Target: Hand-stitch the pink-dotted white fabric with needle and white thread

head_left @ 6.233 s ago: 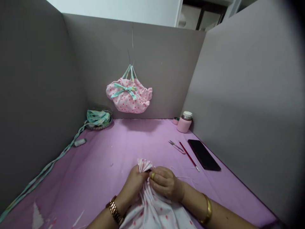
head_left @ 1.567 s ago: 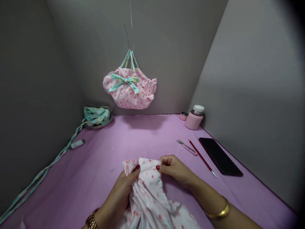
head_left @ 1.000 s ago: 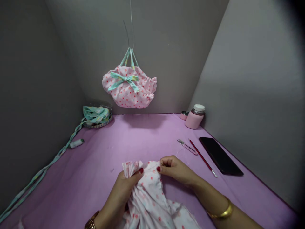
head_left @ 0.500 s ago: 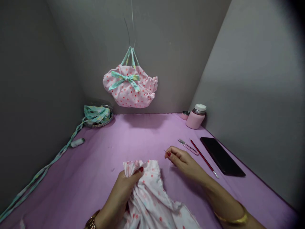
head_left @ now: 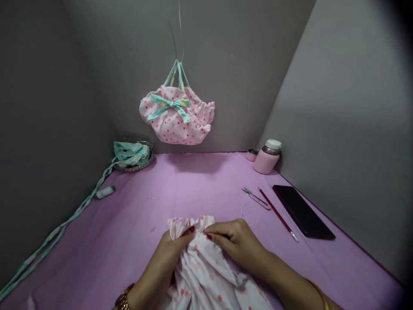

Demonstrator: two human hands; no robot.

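My left hand (head_left: 172, 249) grips the gathered top edge of a white dotted cloth (head_left: 206, 271), its thumb pressed over the folds. At the right end of that gathered edge, my right hand (head_left: 235, 239) is closed in a pinch against the fabric. A thin needle is between those fingertips, mostly hidden now. Pale thread (head_left: 245, 212) lies loosely curled on the table just beyond the right hand. The cloth hangs in folds toward me and runs out of the bottom of the view.
Thread snips (head_left: 256, 199), a red pencil (head_left: 278, 214) and a black phone (head_left: 303, 211) lie at right. Behind them stands a pink jar (head_left: 266, 161). A dotted ruffled piece (head_left: 177, 120) with a bow hangs at the back. Green fabric strips (head_left: 130, 153) and a thread spool (head_left: 105, 192) are left.
My right hand has come left and down from above the table onto the cloth's gathered edge, bringing the needle with it. The left hand keeps its grip in nearly the same place.
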